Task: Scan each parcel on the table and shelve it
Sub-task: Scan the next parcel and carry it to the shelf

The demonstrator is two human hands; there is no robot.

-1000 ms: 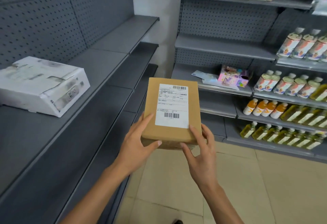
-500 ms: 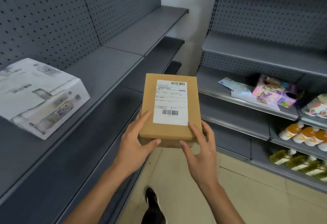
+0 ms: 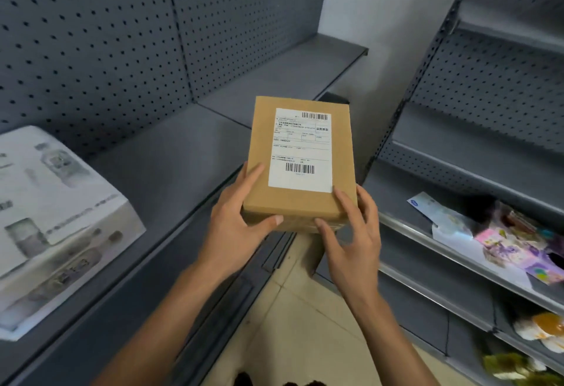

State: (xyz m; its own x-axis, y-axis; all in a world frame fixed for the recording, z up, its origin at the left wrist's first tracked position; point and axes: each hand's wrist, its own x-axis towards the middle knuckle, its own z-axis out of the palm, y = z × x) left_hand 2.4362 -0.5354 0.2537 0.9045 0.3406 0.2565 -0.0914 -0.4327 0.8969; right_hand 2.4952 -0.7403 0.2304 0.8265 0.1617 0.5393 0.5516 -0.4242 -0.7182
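Observation:
A brown cardboard parcel (image 3: 259,153) with a white barcode label on top is held flat in front of me, over the front edge of the grey shelf (image 3: 171,159) on my left. My left hand (image 3: 238,220) grips its near left corner, thumb on the front face. My right hand (image 3: 351,233) holds the near right corner, fingers along the side. A white printed box (image 3: 58,217) lies on the same grey shelf at the far left, apart from the parcel.
Grey pegboard backs the left shelves. Another shelf unit on the right carries a white paper slip (image 3: 427,205), pink and purple packets (image 3: 515,242) and bottles (image 3: 543,330) lower down. Beige floor tiles (image 3: 293,324) run between the units.
The view has swung left and closer to the left shelf; the white box now looms larger. Both hands keep the same grip on the parcel.

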